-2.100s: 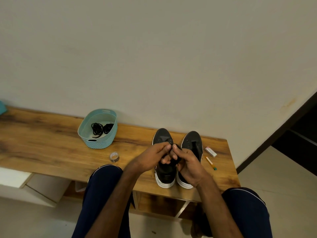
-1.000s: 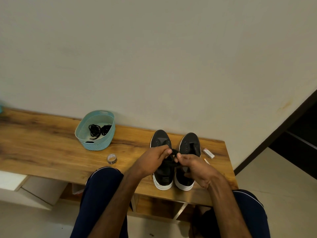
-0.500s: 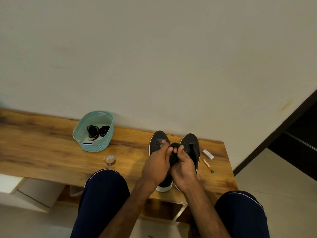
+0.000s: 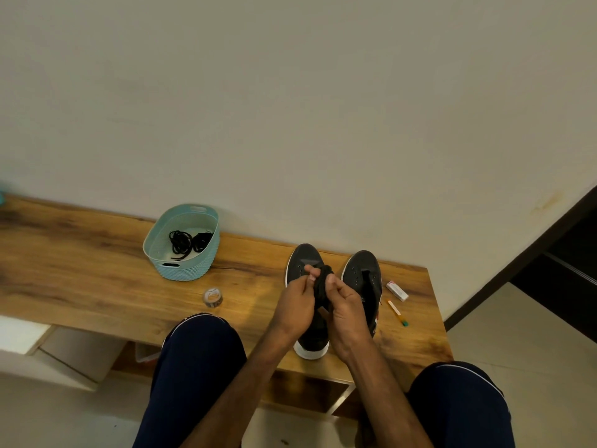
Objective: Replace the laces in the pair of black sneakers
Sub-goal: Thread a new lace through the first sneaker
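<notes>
Head view, the only one supplied. The person sat facing a wooden bench [image 4: 80, 273] set against a plain wall. Two black sneakers stood side by side on the bench, toes toward the wall: the left sneaker [image 4: 303, 263] and, at its 3 o'clock, the right sneaker [image 4: 363, 270]. Bare eyelets showed on both uppers; no lace was seen running through them.

The left hand [image 4: 295, 305] and right hand [image 4: 347, 310] were drawn close together above the left sneaker, both pinched on one bundled black lace [image 4: 323, 282]. Whether the bundle touched the shoe could not be told.

At 10 o'clock from the sneakers stood a teal basket [image 4: 185, 270] with more black laces [image 4: 185, 242] coiled inside. A small roll of tape [image 4: 213, 298] lay at 6 o'clock from the basket. At 3 o'clock from the right sneaker lay a small white box [image 4: 397, 290] and a thin orange stick [image 4: 396, 312] with a green tip.

Assessment: the lace appeared light, limp and prone to tangling; it would best be taken near its stiff tip for threading. The sneakers looked light, with soft uppers and firmer white soles, and would best be steadied at the heel or sole edge.
</notes>
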Tool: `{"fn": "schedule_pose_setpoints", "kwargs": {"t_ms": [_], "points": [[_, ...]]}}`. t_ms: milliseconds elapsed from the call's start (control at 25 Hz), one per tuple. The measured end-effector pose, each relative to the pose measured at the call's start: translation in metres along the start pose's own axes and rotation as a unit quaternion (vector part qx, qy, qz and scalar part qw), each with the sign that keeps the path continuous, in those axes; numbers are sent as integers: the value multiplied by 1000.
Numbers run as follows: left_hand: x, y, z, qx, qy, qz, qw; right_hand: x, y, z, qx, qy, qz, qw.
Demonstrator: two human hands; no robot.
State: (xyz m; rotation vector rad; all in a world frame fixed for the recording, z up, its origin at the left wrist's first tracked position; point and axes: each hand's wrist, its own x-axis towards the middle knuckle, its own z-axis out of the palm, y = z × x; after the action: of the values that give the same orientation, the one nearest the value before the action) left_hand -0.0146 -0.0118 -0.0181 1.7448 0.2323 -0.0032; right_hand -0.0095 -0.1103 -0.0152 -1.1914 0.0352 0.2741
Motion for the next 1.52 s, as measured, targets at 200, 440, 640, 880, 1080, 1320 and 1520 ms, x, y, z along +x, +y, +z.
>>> {"fn": "schedule_pose_setpoints", "kwargs": {"t_ms": [200,440,640,880,1080,1320,1520], "points": [[-12,9,9,-94,18,-29,995,1,0,3,2,59,0,998],[-14,10,7,-35,-123,56,990,2,-10,-7,1,55,-19,998],[-9,10,4,-12,-122,92,988,-1,-22,-15,15,-16,-16,1000],[-5,15,-16,187,-85,165,965,-3,-47,-19,-82,-112,-5,990],[-9,18,-26,357,14,280,891,0,-60,-25,-37,-129,84,987],[-9,12,-25,338,16,260,905,1,-44,-16,77,-103,141,982],[-8,2,-13,80,-94,181,976,1,-43,-19,43,-90,117,988]]}}
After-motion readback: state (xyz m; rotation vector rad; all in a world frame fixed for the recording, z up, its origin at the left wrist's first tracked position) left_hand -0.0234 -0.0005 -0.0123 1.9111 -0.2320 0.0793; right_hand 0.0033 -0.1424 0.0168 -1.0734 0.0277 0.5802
